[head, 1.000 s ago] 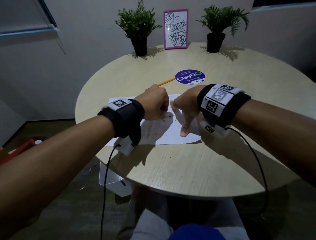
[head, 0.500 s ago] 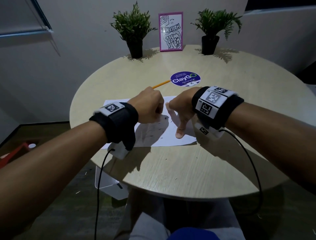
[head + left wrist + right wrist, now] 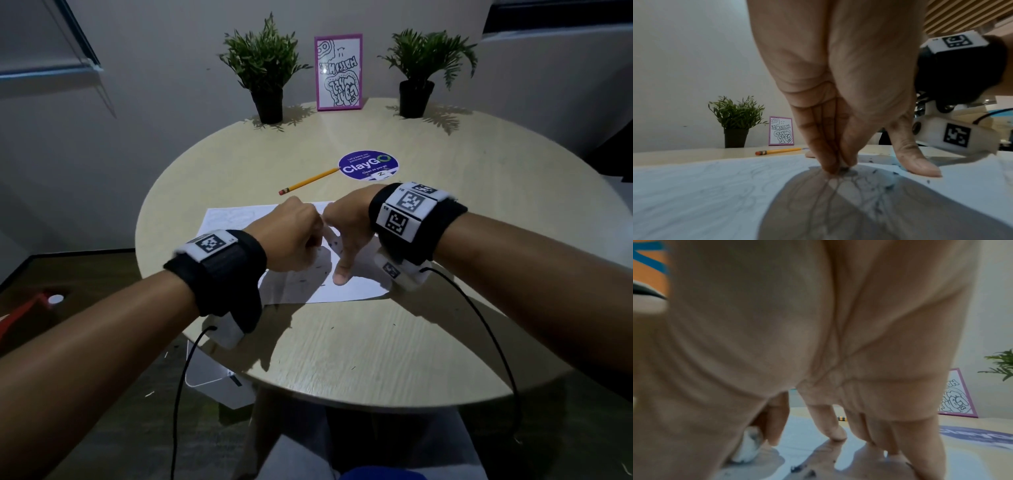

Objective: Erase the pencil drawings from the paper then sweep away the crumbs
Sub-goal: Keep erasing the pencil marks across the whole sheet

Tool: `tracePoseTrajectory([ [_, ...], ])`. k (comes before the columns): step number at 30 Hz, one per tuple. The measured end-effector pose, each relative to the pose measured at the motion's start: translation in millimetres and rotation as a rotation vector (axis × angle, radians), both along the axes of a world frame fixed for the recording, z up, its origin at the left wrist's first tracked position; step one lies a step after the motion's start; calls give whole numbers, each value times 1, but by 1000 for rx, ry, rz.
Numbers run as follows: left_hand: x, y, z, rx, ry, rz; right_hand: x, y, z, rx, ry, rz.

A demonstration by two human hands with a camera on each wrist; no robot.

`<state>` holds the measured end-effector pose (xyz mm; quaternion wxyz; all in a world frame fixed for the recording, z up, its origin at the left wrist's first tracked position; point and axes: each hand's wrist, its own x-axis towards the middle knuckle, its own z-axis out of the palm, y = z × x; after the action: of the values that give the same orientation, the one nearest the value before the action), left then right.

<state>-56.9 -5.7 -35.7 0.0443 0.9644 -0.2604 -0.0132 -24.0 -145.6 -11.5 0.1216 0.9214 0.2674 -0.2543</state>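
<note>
A white paper (image 3: 239,219) with faint pencil lines (image 3: 731,183) lies on the round table. My left hand (image 3: 291,236) is curled into a fist and pinches a small white eraser (image 3: 748,446) whose tip (image 3: 844,164) touches the sheet. Right beside it, my right hand (image 3: 346,236) presses the paper with its thumb (image 3: 916,160) and spread fingertips (image 3: 835,433). Dark eraser crumbs (image 3: 318,270) lie scattered on the paper around both hands (image 3: 890,186).
A yellow pencil (image 3: 308,180) lies just beyond the paper, next to a round purple sticker (image 3: 368,166). Two potted plants (image 3: 265,68) (image 3: 424,65) and a pink-framed picture (image 3: 338,72) stand at the table's (image 3: 376,342) far edge. A white box (image 3: 219,380) sits on the floor below.
My left hand has shifted slightly over the sheet with the eraser, staying beside the right hand. The right hand keeps pressing the paper. The head view has tilted a little.
</note>
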Motion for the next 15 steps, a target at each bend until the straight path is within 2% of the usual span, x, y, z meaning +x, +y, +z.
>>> tracePoseTrajectory([
  [5, 0, 6, 10, 3, 20, -16, 5, 5, -5, -43, -8, 7],
  [9, 16, 7, 21, -76, 0, 66, 7, 9, -5, -77, -10, 40],
  [15, 2, 6, 7, -69, 37, 31, 6, 6, -3, -71, -9, 13],
])
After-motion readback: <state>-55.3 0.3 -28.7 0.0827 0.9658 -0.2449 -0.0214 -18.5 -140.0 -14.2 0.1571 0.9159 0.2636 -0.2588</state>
